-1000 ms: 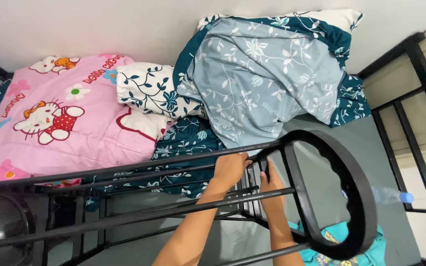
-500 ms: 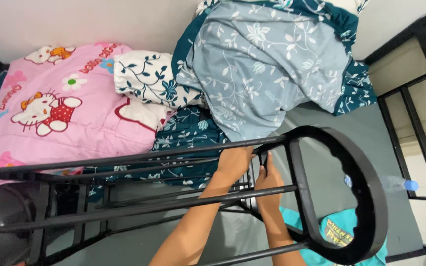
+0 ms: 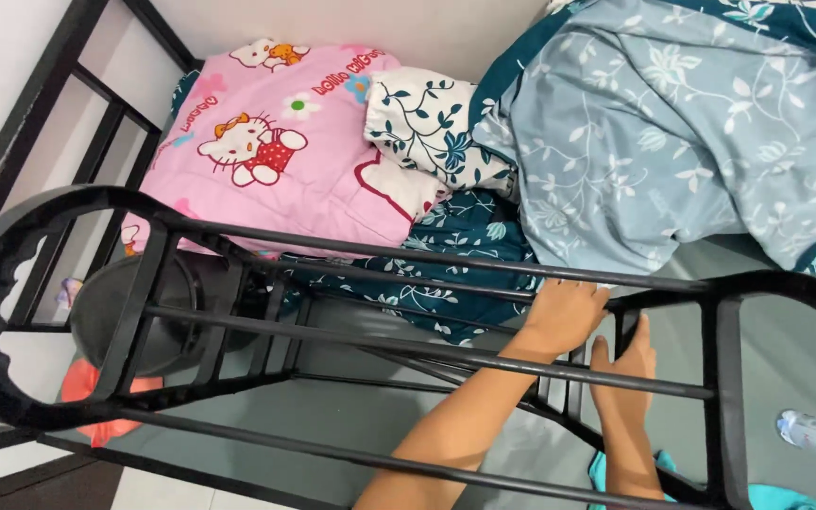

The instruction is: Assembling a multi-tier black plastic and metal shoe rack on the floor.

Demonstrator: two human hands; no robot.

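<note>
Your left hand (image 3: 564, 316) and right hand (image 3: 623, 364) stay clamped on the black rack (image 3: 351, 331), which now shows its left hoop too. It lies across the bed (image 3: 351, 406), pink quilt (image 3: 276, 161) and blue sheet (image 3: 672, 151) beyond.

A white wall (image 3: 351, 24) is running behind the grey mattress (image 3: 786, 331), where a pink cartoon blanket (image 3: 266, 161) and floral bedding (image 3: 672, 123) are lying heaped.
</note>
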